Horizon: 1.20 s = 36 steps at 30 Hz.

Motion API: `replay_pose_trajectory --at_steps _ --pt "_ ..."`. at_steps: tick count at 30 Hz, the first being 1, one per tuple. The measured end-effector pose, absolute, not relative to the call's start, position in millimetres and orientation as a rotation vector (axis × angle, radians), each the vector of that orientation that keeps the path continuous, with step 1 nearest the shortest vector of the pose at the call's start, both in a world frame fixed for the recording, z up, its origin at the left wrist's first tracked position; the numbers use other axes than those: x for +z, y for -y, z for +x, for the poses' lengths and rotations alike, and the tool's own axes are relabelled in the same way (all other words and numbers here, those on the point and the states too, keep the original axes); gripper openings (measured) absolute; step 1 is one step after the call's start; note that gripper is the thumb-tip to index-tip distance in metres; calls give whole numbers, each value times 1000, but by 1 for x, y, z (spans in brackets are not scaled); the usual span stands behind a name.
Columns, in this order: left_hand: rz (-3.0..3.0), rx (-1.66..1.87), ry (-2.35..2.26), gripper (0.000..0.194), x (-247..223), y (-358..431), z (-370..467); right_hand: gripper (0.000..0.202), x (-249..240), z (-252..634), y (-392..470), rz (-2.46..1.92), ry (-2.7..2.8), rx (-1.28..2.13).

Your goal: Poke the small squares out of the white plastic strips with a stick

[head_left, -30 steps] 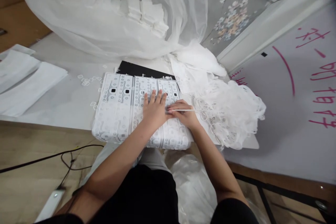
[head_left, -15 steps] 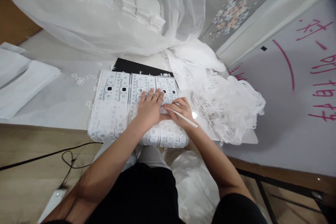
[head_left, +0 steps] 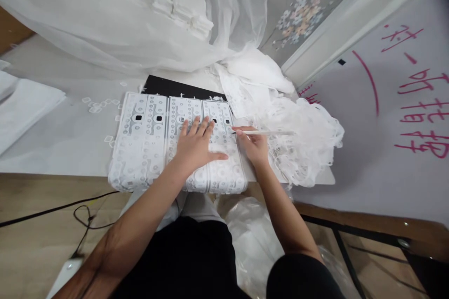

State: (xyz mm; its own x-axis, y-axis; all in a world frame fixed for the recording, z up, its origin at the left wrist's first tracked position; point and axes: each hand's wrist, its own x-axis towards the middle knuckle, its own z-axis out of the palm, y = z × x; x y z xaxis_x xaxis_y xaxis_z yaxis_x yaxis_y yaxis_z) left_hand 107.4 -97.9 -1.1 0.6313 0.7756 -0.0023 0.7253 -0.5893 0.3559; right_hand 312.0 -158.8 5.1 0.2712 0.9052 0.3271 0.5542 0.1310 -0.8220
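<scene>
A white printed sheet (head_left: 135, 154) with grey circles and black squares lies before me, its near edge drooping over the table edge. My left hand (head_left: 194, 145) rests flat on it, fingers spread. Just off its right side, my right hand (head_left: 255, 147) pinches a slim white pen-like tool (head_left: 273, 132) with a dark pointed tip. That tip is at the sheet's right edge, and the shaft points right. A black board (head_left: 182, 87) shows behind the sheet.
Tangled thin white strips (head_left: 305, 140) are heaped at the right. Small white outline scraps (head_left: 98, 104) and folded white sheets (head_left: 31, 103) lie left on the table (head_left: 77, 149). A translucent bag (head_left: 105, 32) holds white pieces behind. A whiteboard (head_left: 368, 163) borders the right.
My right hand has moved right, away from my left hand, and the tool has swung from slanting down to nearly level. My left hand stays flat on the sheet, its thumb now spread out.
</scene>
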Motion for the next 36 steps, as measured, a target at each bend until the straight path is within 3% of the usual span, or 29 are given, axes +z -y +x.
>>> replay_pose_trajectory --at_steps 15,36 --pt "2598 306 -992 52 4 99 109 22 3 315 175 -1656 1431 547" --pt "2611 280 -970 52 8 100 107 26 4 314 176 -1663 1464 576"
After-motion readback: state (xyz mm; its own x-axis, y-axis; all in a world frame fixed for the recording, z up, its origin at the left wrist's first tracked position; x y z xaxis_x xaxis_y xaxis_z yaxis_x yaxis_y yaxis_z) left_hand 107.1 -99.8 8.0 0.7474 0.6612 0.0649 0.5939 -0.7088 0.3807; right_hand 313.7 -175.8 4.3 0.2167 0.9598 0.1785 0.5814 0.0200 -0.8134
